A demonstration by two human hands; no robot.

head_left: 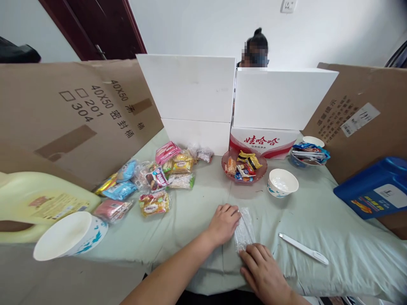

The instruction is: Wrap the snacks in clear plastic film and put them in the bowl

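Note:
A clear plastic wrapper (244,231) lies flat on the pale green cloth (197,199) near the front edge. My left hand (223,223) rests on the cloth with its fingers touching the wrapper's upper left end. My right hand (263,270) presses its fingertips on the wrapper's lower end. Neither hand has lifted it. A white utility knife (303,248) lies on the cloth just right of my right hand.
Several snack packets (152,180) lie at left. A red plate of sweets (244,166), a white bowl (282,182), and a bowl of wrappers (309,154) stand behind. White paper bowl (68,235), yellow jug (34,203), blue jug (375,186), cardboard walls (70,118), white boxes (190,89). A person sits behind the boxes.

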